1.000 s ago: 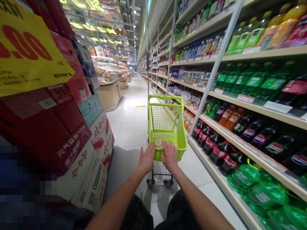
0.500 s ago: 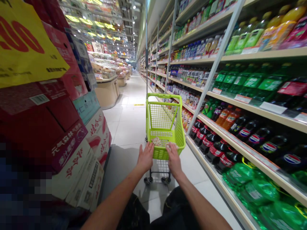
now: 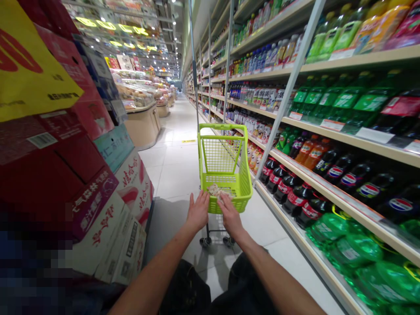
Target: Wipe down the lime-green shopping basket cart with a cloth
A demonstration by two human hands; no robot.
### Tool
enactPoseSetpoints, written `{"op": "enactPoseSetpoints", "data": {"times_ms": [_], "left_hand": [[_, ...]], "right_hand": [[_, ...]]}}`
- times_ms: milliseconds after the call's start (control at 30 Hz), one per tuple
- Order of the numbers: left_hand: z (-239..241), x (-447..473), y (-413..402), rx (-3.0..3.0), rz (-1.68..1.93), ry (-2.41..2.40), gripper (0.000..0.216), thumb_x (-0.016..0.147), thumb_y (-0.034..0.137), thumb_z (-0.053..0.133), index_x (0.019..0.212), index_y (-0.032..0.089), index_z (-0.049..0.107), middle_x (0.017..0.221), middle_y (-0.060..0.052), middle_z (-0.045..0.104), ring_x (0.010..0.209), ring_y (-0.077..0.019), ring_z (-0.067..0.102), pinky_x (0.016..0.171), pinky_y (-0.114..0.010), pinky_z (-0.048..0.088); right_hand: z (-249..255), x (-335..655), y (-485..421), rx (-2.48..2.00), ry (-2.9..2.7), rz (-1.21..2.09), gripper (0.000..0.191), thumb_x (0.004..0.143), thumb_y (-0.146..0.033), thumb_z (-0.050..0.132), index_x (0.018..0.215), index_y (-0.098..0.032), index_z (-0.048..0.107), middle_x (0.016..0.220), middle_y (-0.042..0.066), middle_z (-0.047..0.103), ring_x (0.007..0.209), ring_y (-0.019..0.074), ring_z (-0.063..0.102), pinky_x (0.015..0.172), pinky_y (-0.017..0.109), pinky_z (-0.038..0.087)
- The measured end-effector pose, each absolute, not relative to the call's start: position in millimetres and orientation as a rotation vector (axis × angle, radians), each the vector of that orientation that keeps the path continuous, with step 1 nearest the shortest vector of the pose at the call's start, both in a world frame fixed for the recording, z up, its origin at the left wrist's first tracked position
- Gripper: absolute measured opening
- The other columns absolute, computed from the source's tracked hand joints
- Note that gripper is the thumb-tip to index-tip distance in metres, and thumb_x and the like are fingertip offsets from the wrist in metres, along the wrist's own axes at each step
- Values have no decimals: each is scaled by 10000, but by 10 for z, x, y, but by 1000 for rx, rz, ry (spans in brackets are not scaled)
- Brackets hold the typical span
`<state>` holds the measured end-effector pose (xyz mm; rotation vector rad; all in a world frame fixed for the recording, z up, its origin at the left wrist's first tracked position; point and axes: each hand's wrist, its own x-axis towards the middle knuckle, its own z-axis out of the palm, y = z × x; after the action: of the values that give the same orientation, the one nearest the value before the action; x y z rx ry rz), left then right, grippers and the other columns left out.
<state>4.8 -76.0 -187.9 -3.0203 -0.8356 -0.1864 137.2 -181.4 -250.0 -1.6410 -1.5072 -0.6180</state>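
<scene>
A lime-green shopping cart (image 3: 241, 183) stands in front of me, its plastic basket facing my hands. My left hand (image 3: 198, 212) lies at the left end of the near basket rim, fingers stretched out and thumb apart. My right hand (image 3: 230, 214) reaches over the middle of that rim, its fingers closed on a crumpled whitish cloth (image 3: 215, 190). The cloth lies bunched over the inside of the near edge, between both hands. Part of it is hidden under the right fingers. A thin pole rises at the cart's left side.
Shelves (image 3: 328, 118) of bottled drinks run along the right, with large green bottles (image 3: 351, 253) at the bottom. Stacked drink cartons (image 3: 127, 183) and a yellow price sign (image 3: 33, 74) stand close on the left. Farther off is a rounded display counter (image 3: 141, 124). The tiled aisle (image 3: 177, 162) stretches ahead.
My right hand has slid left along the near rim, bringing the cloth with it toward my left hand. My left hand stays at the left rim. The view has shifted slightly.
</scene>
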Motion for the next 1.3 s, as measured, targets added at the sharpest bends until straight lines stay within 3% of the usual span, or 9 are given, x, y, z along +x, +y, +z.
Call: {"op": "enactPoseSetpoints", "data": {"times_ms": [133, 367, 600, 767, 900, 1033, 1300], "left_hand": [[-1790, 74, -674, -3067, -200, -773, 559, 705, 69, 373, 1260, 124, 382, 1439, -111, 288, 1351, -214, 178, 1084, -530, 119], [-1694, 130, -629, -3141, -204, -721, 421, 710, 56, 383, 1107, 161, 475, 1219, -87, 545, 1308, -210, 281, 1080, -525, 140], [-1685, 234, -904, -3133, -213, -709, 437, 727, 95, 401, 1154, 163, 468, 1221, -107, 541, 1289, -239, 301, 1068, -556, 131], [-1695, 304, -1043, -3119, -247, -559, 442, 754, 130, 404, 1190, 184, 456, 1244, -92, 531, 1271, -229, 322, 1078, -543, 115], [-1702, 264, -955, -3109, -250, -484, 495, 778, 128, 356, 1267, 194, 395, 1393, -68, 382, 1322, -210, 249, 1081, -546, 101], [-1759, 223, -1020, -3136, -233, -462, 594, 746, 124, 377, 1335, 147, 305, 1433, -80, 310, 1345, -207, 191, 1091, -529, 97], [-1658, 504, -1421, -3224, -221, -300, 577, 724, 180, 428, 1296, 143, 356, 1366, -105, 409, 1306, -240, 269, 1085, -541, 120]], "right_hand": [[-2471, 1507, -1839, -1682, -1455, -678, 522, 796, 18, 342, 1253, -191, 485, 1380, 99, 391, 1327, 184, 243, 1053, 445, 326], [-2554, 2023, -2101, -1746, -1468, -748, 489, 819, -16, 368, 1245, -219, 494, 1348, 89, 438, 1311, 178, 283, 1044, 437, 347], [-2532, 2183, -2063, -1860, -1282, -652, 424, 807, -42, 372, 1147, -196, 573, 1311, 93, 480, 1295, 197, 317, 1033, 455, 348], [-2481, 1651, -1834, -1818, -1068, -605, 439, 792, -20, 313, 1128, -112, 581, 1289, 145, 489, 1289, 215, 323, 1045, 462, 326], [-2529, 1348, -1811, -1674, -1355, -546, 498, 786, -17, 341, 1236, -157, 505, 1313, 113, 475, 1300, 180, 306, 1050, 431, 335], [-2581, 1721, -2104, -1709, -1372, -637, 521, 777, 1, 342, 1226, -198, 516, 1312, 93, 479, 1286, 173, 334, 1042, 433, 344], [-2503, 2423, -2432, -1841, -1290, -649, 485, 774, -24, 334, 1153, -214, 571, 1289, 68, 504, 1237, 178, 409, 1016, 405, 385]]}}
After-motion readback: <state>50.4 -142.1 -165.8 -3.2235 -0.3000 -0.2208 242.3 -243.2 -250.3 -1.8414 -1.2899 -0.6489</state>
